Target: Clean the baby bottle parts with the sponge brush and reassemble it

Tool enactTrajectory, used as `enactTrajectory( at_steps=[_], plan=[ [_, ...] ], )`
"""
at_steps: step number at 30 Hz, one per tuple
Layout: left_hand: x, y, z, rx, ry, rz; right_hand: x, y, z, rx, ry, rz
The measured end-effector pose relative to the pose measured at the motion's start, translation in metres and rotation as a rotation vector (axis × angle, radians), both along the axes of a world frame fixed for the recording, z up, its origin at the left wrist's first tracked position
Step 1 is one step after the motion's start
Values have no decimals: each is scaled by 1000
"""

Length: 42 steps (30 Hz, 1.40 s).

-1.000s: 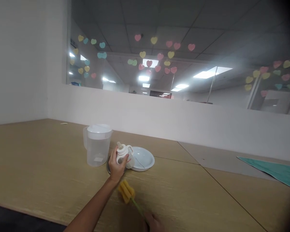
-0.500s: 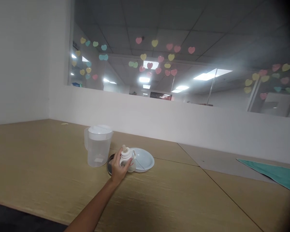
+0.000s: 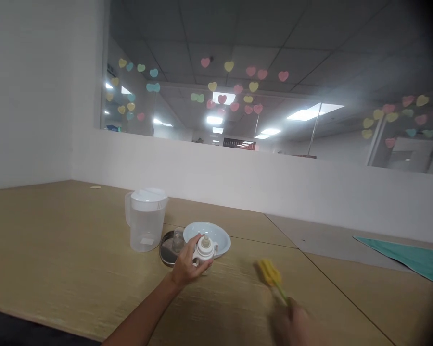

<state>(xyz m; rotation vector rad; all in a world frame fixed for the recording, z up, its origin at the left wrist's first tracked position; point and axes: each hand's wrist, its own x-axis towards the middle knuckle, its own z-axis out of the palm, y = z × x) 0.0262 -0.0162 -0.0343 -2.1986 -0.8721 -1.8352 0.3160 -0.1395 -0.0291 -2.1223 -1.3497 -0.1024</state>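
Observation:
My left hand [image 3: 187, 264] is wrapped round a white baby bottle [image 3: 205, 250] with two side handles and a pale teat on top. The bottle is in front of the light-blue bowl [image 3: 222, 240] and covers part of its near rim. To its left, a clear cap [image 3: 178, 239] stands in a dark metal tray [image 3: 168, 254]. Lower right, my right hand [image 3: 299, 322] is smeared by motion. It grips the thin green-yellow handle of a bottle brush [image 3: 270, 273] with a yellow head, tilted up toward the left.
A lidded clear plastic pitcher [image 3: 147, 223] stands left of the tray. On the right, a green cloth [image 3: 411, 262] lies on the grey part of the tabletop [image 3: 321, 240]. A white wall [image 3: 220, 178] and a window with heart stickers rise behind the table.
My left hand has brought the baby bottle right and toward me, uncovering the clear cap and tray. My right hand has come into view at the lower right with the yellow bottle brush.

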Motion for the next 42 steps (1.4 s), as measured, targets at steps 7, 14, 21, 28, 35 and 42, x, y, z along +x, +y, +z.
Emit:
enactTrajectory(
  at_steps=[7, 14, 21, 28, 35, 42],
  plan=[
    [3, 3, -3, 1, 182, -61, -67, 91, 34, -248, -343, 216],
    [13, 3, -7, -202, 120, -79, -81, 112, 39, -289, -379, 299],
    [17, -2, -1, -361, 53, -174, -105, 114, 40, 482, -61, 383],
    [14, -1, 1, -349, 58, -183, -142, 109, 7, 701, -32, 734],
    [14, -3, 6, -311, 80, -72, -140, 107, 3, 841, -109, 662],
    [15, -6, 6, -348, 12, -55, -147, 100, 8, 913, -175, 589]
  ],
)
